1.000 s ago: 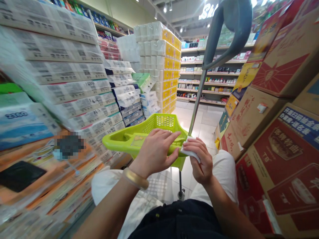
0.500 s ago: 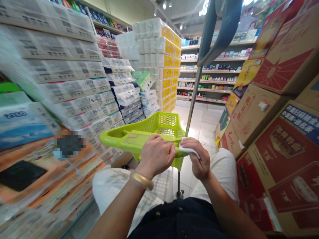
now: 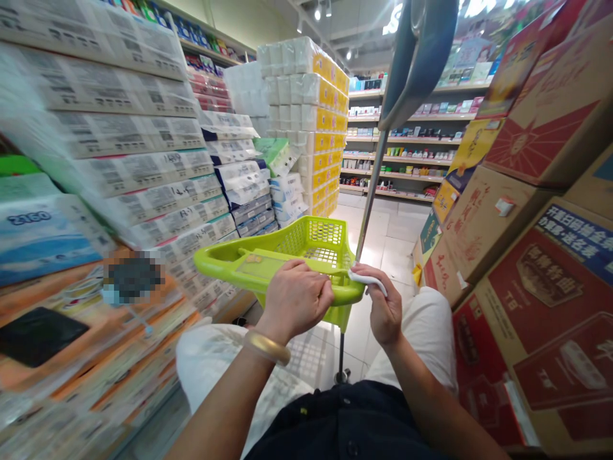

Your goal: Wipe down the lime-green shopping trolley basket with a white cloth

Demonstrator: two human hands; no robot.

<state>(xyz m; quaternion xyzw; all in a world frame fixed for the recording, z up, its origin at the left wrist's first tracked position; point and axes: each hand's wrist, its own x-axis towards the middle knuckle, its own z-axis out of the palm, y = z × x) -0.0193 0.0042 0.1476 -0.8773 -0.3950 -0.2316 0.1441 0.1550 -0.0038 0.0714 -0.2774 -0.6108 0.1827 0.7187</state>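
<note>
A bright green plastic shopping basket (image 3: 278,246) with perforated walls is in front of me, on a metal frame with a caster below. My left hand (image 3: 297,300), with a gold bangle at its wrist, is wrapped round the basket's front rim. A folded white cloth (image 3: 371,280) is pinched in my right hand (image 3: 385,310). It lies against the basket's right corner, close to the foot of a metal pole (image 3: 372,191). This pole rises to a large grey loop handle (image 3: 416,70).
Wrapped tissue packs (image 3: 158,166) are stacked high on the left, with a dark phone-like slab (image 3: 43,335) on an orange pack. Cardboard cartons (image 3: 536,287) line the right. Stocked shelves (image 3: 402,140) stand behind a tiled aisle floor (image 3: 393,223).
My right hand and the cloth have shifted slightly right and down at the basket's corner, baring more of the green rim. My left hand keeps its hold on the rim.
</note>
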